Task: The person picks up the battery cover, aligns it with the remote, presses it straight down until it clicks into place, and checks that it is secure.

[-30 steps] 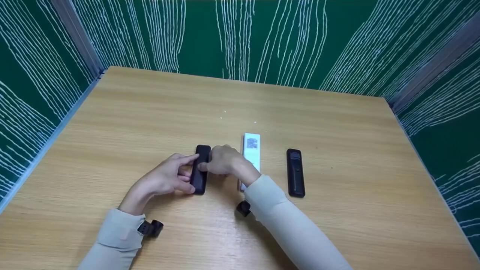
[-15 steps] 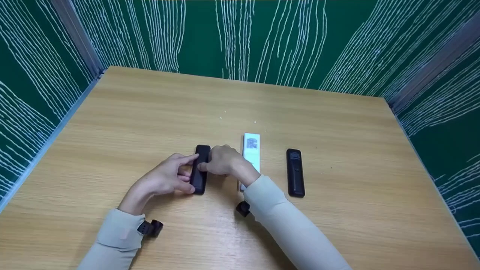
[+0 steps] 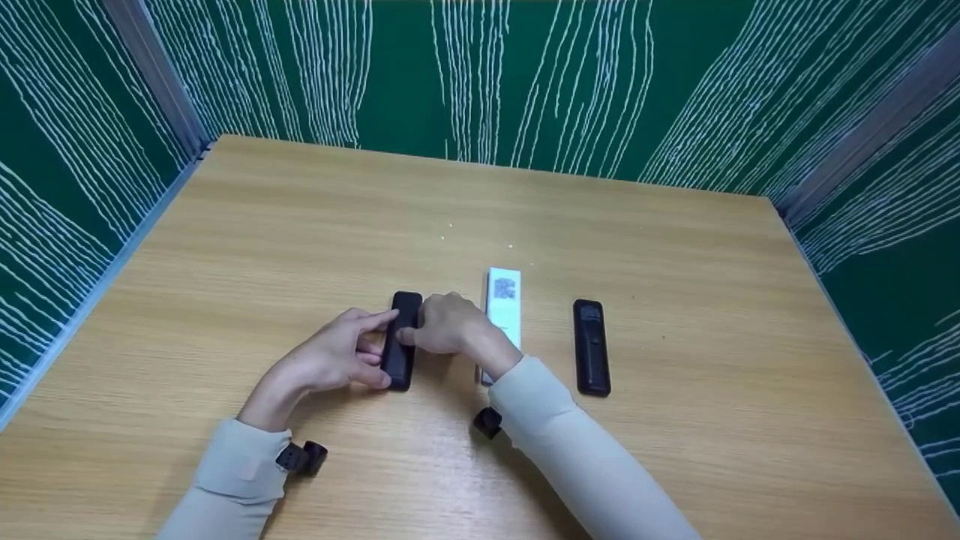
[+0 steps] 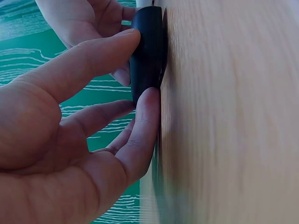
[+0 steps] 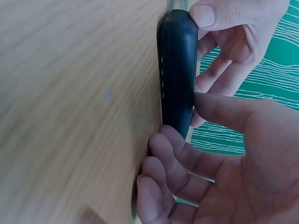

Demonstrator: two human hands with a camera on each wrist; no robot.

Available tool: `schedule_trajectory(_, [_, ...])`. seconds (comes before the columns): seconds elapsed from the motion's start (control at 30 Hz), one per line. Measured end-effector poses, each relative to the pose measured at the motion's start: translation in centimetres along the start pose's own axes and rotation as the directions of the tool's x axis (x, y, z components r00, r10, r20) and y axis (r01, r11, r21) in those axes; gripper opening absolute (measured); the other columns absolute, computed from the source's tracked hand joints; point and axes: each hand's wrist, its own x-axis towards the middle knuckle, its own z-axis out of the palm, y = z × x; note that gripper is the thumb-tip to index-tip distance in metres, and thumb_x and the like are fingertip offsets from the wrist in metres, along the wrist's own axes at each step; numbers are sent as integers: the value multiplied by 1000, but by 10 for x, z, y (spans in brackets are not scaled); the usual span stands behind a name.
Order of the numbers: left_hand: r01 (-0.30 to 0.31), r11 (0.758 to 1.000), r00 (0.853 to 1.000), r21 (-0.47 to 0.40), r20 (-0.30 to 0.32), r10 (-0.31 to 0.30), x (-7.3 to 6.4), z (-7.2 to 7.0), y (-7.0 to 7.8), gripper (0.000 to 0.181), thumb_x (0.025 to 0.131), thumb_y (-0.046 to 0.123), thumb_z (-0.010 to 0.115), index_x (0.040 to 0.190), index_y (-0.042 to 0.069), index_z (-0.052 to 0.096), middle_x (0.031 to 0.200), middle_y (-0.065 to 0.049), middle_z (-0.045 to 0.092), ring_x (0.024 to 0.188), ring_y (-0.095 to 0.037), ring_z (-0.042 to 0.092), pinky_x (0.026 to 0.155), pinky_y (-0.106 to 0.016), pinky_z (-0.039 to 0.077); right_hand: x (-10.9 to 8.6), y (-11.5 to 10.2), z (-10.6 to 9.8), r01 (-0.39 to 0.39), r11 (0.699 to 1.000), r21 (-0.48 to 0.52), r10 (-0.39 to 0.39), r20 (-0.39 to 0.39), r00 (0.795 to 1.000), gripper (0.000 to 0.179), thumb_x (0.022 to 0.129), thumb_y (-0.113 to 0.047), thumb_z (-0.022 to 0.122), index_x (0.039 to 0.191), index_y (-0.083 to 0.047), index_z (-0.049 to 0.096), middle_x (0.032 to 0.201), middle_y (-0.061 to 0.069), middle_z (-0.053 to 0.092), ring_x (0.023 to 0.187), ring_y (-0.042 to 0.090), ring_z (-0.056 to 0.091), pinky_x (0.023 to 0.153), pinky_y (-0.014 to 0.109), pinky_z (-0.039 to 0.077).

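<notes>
A slim black remote control (image 3: 400,360) lies on the wooden table between both hands, its plain side up in the head view. My left hand (image 3: 330,352) holds it from the left, thumb at the near end and a finger at the upper left edge. From the right, my right hand (image 3: 450,322) grips it, the thumb on top and the curled fingers along its far side. The left wrist view shows the remote's end (image 4: 148,42) between left thumb and fingers. In the right wrist view the remote's side (image 5: 177,65) faces the camera, low against the tabletop.
A white remote control (image 3: 504,307) with a grey display lies partly beneath my right wrist. Farther right is a second black remote (image 3: 592,349). Small white specks dot the table (image 3: 337,195). Green panels (image 3: 405,82) with white streaks border its back and sides.
</notes>
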Motion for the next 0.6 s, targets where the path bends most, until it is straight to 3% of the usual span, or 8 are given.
schedule_trajectory(0.33, [-3,1000,1000,-22,10,3,1,0,0,105,74,-24,78,165,-1,30,140,-25,33,122,-37,63,100,-31,59,-12,2,2,59,998,-9,-59,-92,994,36,99,-47,72,94,-11,73,75,0,62,74,19,56,64,31,44])
schedule_trajectory(0.6, [-13,999,1000,-30,13,13,1,0,-3,105,74,-24,77,164,-2,30,137,-24,34,120,-36,63,97,-29,60,-20,5,4,92,994,50,-84,-137,987,31,99,-41,73,93,-11,73,82,1,67,78,21,58,68,33,46])
